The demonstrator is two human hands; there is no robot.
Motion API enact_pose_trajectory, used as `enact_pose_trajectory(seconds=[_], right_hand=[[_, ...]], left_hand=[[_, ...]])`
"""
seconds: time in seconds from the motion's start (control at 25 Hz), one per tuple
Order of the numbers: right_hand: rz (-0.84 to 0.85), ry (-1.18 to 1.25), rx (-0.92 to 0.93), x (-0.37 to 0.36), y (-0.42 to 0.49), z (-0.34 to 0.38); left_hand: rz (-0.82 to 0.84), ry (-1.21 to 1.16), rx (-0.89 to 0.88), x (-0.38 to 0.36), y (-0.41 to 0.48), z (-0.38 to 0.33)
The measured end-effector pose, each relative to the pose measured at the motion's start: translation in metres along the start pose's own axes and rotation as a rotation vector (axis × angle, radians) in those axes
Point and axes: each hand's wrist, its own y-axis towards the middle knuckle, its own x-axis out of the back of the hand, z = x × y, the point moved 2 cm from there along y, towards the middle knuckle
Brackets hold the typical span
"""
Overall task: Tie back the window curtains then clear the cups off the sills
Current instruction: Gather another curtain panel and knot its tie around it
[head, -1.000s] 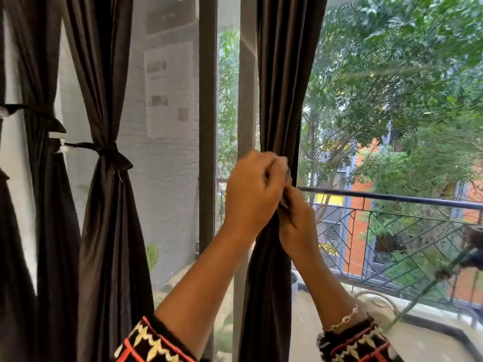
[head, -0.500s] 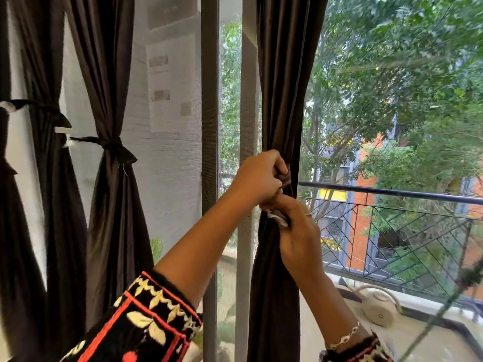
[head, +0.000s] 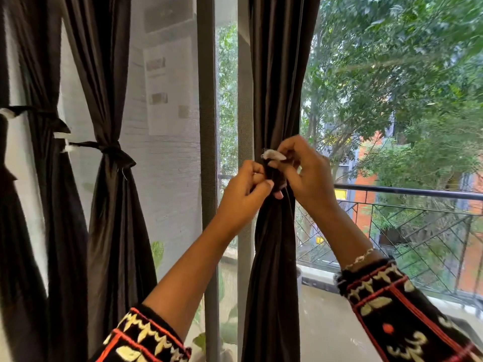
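A dark brown curtain (head: 274,74) hangs in the middle of the window, gathered at waist height. My left hand (head: 245,189) pinches a dark tie-back strap (head: 274,178) wrapped round the gathered cloth. My right hand (head: 305,173) holds the strap's other end, whose white tip (head: 273,154) sticks out above my fingers. To the left, a second curtain (head: 109,218) is bound with a knotted tie-back (head: 112,152). A third curtain (head: 44,205) at the far left is tied too. No cups or sills are in view.
A grey window frame post (head: 207,113) stands just left of my hands. Beyond the glass lie a balcony floor (head: 326,322), a black metal railing (head: 407,193) and trees. A green plant (head: 156,250) shows low behind the mesh screen.
My hands have moved apart on the strap: the left dropped lower and to the left, the right rose to its right and now shows the white tip. The view shifted slightly.
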Motion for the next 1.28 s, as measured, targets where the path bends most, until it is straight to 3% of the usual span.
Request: enact_pose_trajectory(seconds=[0.12,0.32,0.56,0.84,1.08,1.2,1.28], right_hand=[[0.035,0.009,0.022,-0.007,0.002,-0.003],[0.014,-0.137,0.241,-0.011,-0.002,-0.004],[0.153,-0.220,0.249,-0.015,-0.017,0.002],[0.304,-0.411,0.227,-0.023,-0.016,0.010],[0.453,-0.560,0.196,-0.017,-0.011,0.011],[0.483,-0.384,0.094,-0.009,-0.012,0.005],[0.351,-0.165,-0.099,0.002,-0.020,0.005]], left_hand=[[-0.060,0.001,-0.020,-0.003,-0.005,0.008],[-0.108,-0.016,-0.041,0.000,-0.007,0.012],[-0.139,0.093,-0.037,0.010,-0.008,0.019],[-0.375,0.651,-0.080,0.012,-0.013,0.006],[-0.338,1.071,-0.318,-0.001,-0.012,0.004],[-0.219,1.052,-0.189,-0.001,-0.007,-0.003],[-0.154,1.014,-0.030,0.005,-0.002,-0.003]])
